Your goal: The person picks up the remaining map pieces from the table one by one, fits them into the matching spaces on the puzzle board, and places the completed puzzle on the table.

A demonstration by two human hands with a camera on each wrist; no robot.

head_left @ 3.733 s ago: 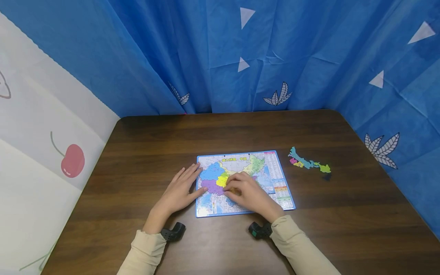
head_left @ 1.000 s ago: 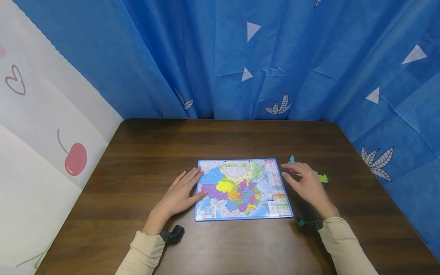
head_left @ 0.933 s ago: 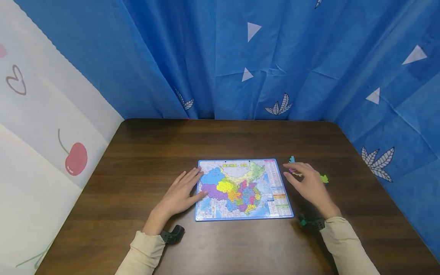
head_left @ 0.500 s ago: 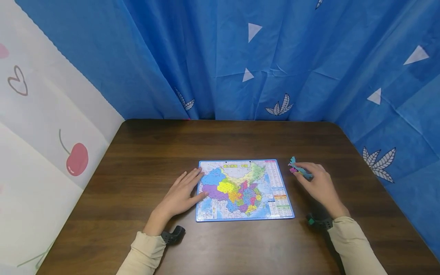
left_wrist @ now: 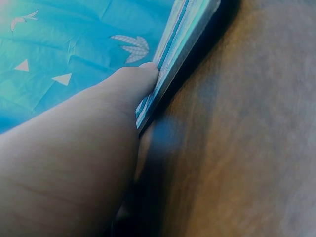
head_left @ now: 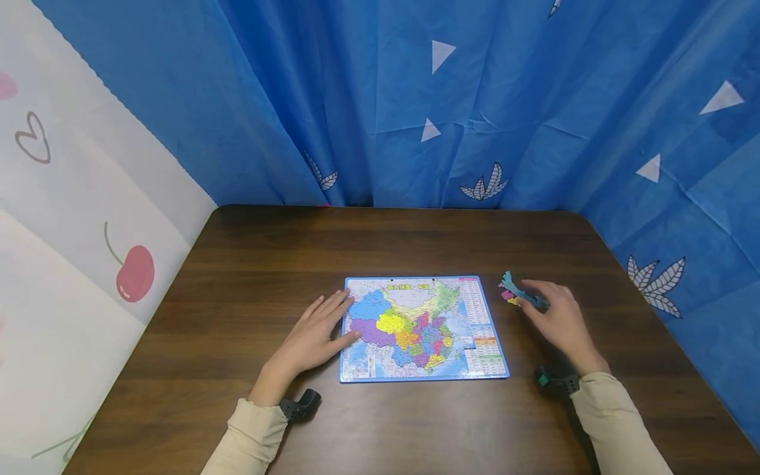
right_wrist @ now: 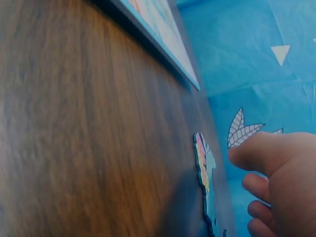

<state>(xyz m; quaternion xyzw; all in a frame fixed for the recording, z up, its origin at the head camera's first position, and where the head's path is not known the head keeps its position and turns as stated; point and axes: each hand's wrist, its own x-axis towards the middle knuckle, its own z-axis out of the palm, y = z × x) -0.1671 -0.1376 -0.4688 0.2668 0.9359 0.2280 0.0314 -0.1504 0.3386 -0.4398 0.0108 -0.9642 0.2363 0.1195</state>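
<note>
A magnetic map puzzle board [head_left: 410, 297] with colourful map pieces lies on the table. My left hand [head_left: 311, 336] rests on its left edge, fingers spread; the left wrist view shows the thumb touching the board's edge [left_wrist: 173, 64]. To the right of the board lies a small group of loose puzzle pieces: a long teal one [head_left: 514, 287], a pink one [head_left: 506, 295] and a yellow one [head_left: 513, 301]. Over their right end hovers my right hand [head_left: 561, 323], thumb and fingers apart. In the right wrist view this hand [right_wrist: 291, 177] holds nothing. Whatever lies beneath it is hidden.
The dark wooden table [head_left: 285, 251] reaches back to a blue curtain [head_left: 404, 165] with white triangles and leaves. A pale cloth [head_left: 71, 237] with a cherry print hangs at the left. Each wrist wears a black camera [head_left: 301, 405].
My right hand has left the board and moved right to the loose pieces, shifting slightly further right lately. It now covers where the lime-green and dark pieces lay. The left hand stays put.
</note>
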